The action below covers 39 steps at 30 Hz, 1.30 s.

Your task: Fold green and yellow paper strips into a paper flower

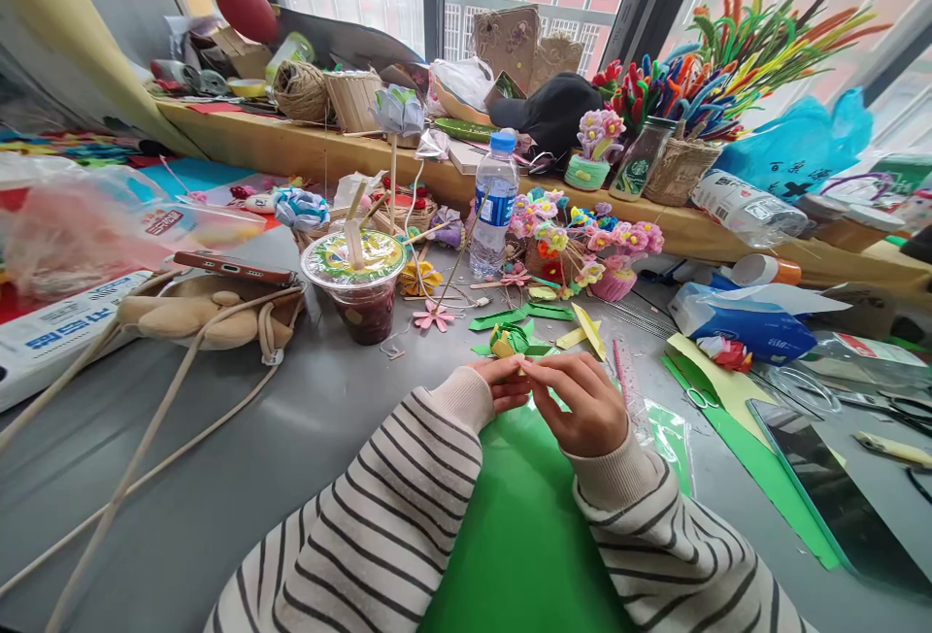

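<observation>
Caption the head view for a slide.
Both hands, left hand and right hand, meet over a green sheet beside a green-and-yellow paper flower on a cluttered craft table.

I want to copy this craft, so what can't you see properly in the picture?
- Head view: the small piece pinched between the left hand and right hand is hidden by the fingers.
- The left hand itself is mostly covered by the striped knit sleeve.
- The green paper sheet is cut off by the bottom edge.
- The label print on the clear plastic water bottle is too small to read.
</observation>
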{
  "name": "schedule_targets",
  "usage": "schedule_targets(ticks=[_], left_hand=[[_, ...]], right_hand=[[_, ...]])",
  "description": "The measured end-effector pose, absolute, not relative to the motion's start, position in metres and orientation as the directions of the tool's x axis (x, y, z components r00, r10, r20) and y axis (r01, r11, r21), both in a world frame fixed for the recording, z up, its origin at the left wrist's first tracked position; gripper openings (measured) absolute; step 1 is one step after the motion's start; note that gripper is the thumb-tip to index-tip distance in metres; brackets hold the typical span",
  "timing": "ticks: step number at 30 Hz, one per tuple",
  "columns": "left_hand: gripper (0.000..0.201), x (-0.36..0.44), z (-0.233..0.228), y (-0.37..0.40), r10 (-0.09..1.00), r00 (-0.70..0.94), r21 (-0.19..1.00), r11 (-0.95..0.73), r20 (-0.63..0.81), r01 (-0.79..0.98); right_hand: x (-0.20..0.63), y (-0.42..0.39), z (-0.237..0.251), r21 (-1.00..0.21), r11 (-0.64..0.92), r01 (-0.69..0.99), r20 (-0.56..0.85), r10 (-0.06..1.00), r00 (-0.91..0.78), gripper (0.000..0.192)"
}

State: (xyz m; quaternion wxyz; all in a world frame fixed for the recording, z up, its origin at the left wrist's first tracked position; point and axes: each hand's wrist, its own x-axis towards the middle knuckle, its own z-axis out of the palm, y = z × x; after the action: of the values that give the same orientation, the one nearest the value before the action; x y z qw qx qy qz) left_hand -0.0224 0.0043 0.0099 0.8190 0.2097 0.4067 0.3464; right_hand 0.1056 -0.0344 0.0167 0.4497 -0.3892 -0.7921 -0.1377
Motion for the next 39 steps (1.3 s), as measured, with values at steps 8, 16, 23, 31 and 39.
schedule_targets(ticks=[8,16,23,31,39], left_hand=[[0.026,-0.028,0.017,-0.002,0.777,0.541,0.608,0.608,-0.323,-0.511],[0.018,-0.019,0.011,-0.001,0.78,0.47,0.545,0.625,-0.412,-0.559],[0.023,-0.016,0.012,-0.001,0.776,0.407,0.511,0.626,-0.481,-0.589],[0.02,-0.017,0.01,-0.001,0.763,0.432,0.506,0.644,-0.481,-0.574],[0.02,-0.017,0.004,0.0,0.772,0.461,0.513,0.635,-0.437,-0.577]], right_hand=[[0.111,-0.028,0.01,-0.399,0.586,0.705,0.838,0.545,0.022,0.02],[0.106,-0.03,0.01,-0.453,0.603,0.657,0.821,0.569,0.045,0.017],[0.104,-0.03,0.009,-0.431,0.615,0.661,0.834,0.55,0.032,0.018],[0.103,-0.03,0.007,-0.46,0.615,0.64,0.823,0.566,0.048,0.018],[0.101,-0.031,0.008,-0.465,0.627,0.625,0.82,0.571,0.036,0.018]])
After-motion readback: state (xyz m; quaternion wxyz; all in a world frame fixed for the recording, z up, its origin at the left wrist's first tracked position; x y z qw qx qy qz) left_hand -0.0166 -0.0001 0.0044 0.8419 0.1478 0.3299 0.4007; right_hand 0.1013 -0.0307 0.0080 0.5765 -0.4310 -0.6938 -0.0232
